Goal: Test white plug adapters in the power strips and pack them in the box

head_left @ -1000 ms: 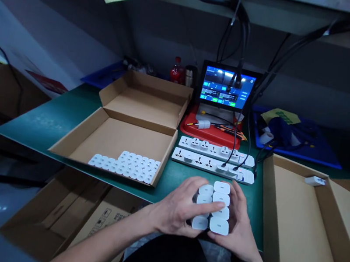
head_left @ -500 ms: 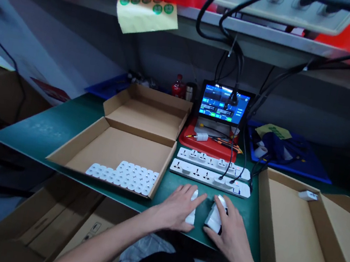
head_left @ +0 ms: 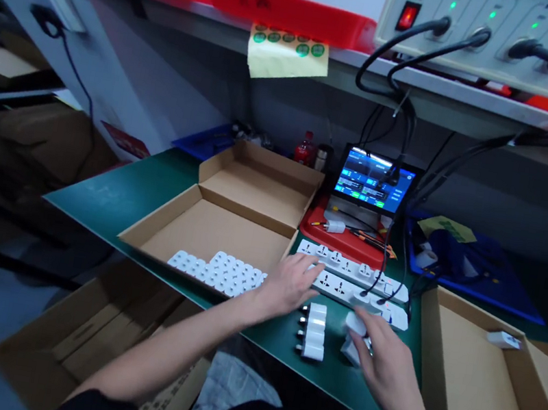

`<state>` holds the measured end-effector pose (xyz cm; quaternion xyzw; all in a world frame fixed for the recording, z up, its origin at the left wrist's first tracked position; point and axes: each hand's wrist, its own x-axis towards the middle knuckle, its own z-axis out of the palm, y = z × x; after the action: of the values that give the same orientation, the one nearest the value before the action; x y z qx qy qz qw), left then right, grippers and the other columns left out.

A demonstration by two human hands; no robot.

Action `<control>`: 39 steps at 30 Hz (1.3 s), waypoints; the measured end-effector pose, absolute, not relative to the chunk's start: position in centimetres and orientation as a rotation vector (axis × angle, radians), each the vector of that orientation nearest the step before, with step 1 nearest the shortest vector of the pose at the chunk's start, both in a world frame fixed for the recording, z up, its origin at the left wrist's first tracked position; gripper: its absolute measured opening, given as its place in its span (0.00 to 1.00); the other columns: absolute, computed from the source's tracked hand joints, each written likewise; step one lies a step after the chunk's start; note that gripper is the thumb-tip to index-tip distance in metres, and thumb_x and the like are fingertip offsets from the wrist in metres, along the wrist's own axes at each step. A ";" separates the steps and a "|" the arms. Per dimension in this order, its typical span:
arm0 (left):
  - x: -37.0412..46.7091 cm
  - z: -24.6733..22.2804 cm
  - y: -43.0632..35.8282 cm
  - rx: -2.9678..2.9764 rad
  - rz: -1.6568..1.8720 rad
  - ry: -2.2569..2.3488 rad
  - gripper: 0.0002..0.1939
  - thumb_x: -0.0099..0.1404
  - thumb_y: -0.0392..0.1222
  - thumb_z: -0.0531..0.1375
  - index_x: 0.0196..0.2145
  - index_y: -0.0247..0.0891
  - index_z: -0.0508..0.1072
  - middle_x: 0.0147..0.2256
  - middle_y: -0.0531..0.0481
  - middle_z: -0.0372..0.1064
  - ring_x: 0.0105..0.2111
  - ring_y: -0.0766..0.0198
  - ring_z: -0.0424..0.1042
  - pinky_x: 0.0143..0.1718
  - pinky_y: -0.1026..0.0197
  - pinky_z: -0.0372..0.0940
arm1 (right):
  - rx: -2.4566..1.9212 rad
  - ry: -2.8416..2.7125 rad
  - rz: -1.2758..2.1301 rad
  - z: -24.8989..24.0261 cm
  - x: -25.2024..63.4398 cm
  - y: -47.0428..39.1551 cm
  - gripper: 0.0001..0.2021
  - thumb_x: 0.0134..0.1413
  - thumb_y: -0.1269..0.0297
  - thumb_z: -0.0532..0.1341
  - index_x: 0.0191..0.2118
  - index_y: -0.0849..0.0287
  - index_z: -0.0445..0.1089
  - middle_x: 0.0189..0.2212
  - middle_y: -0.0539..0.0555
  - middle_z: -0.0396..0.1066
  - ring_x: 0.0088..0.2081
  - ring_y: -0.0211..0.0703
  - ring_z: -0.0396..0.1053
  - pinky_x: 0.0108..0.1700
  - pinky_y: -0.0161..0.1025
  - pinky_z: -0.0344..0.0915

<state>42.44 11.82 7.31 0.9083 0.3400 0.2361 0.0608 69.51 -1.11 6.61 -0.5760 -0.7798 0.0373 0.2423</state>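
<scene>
My left hand [head_left: 286, 287] reaches over the left end of the front white power strip [head_left: 344, 289]. Its fingers curl down there and hide what they grip, if anything. My right hand [head_left: 383, 354] pinches a white plug-in charger [head_left: 356, 323], slightly blurred, just in front of that strip. Below it, more white chargers [head_left: 351, 351] lie on the green tabletop, partly covered by the fingers. Between my hands stands a row of several white chargers [head_left: 315, 333], their prongs pointing left. A second power strip [head_left: 347, 266] lies behind the first.
At left, an open cardboard box [head_left: 161, 225] holds rows of white chargers [head_left: 219, 271]. Another open box [head_left: 463, 387] at right has one white charger [head_left: 503, 340] on its edge. A lit screen [head_left: 374, 183] stands behind a red tray [head_left: 314, 229]. Black cables [head_left: 408, 126] hang from above.
Both hands have let go of the chargers they were bunching on the tabletop. My left hand has moved up to the front power strip. My right hand now lifts one charger.
</scene>
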 end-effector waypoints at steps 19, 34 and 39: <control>43.7 8.7 16.6 2.790 0.209 1.104 0.08 0.72 0.40 0.67 0.45 0.33 0.83 0.46 0.34 0.81 0.49 0.41 0.80 0.51 0.48 0.73 | -1.886 -2.428 0.039 8.8 64.1 8.9 0.24 0.68 0.71 0.58 0.67 0.57 0.71 0.57 0.63 0.79 0.48 0.54 0.81 0.47 0.43 0.70; 56.2 8.4 13.9 2.612 0.400 0.919 0.07 0.73 0.43 0.66 0.40 0.37 0.81 0.44 0.40 0.80 0.48 0.48 0.79 0.51 0.53 0.72 | -1.754 -1.886 0.326 7.5 77.4 5.7 0.14 0.64 0.50 0.60 0.36 0.53 0.76 0.31 0.54 0.80 0.34 0.51 0.76 0.38 0.43 0.68; 55.4 8.8 13.9 2.488 0.650 0.893 0.04 0.73 0.38 0.64 0.39 0.38 0.80 0.41 0.44 0.80 0.46 0.53 0.78 0.50 0.57 0.70 | -1.715 -1.806 0.285 6.7 77.1 5.5 0.13 0.64 0.52 0.60 0.37 0.53 0.77 0.32 0.54 0.81 0.33 0.51 0.76 0.39 0.44 0.69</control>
<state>55.44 13.89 8.85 0.8940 0.3209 0.2335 0.2083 77.14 5.54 6.72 -0.6500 -0.6845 0.1080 0.3120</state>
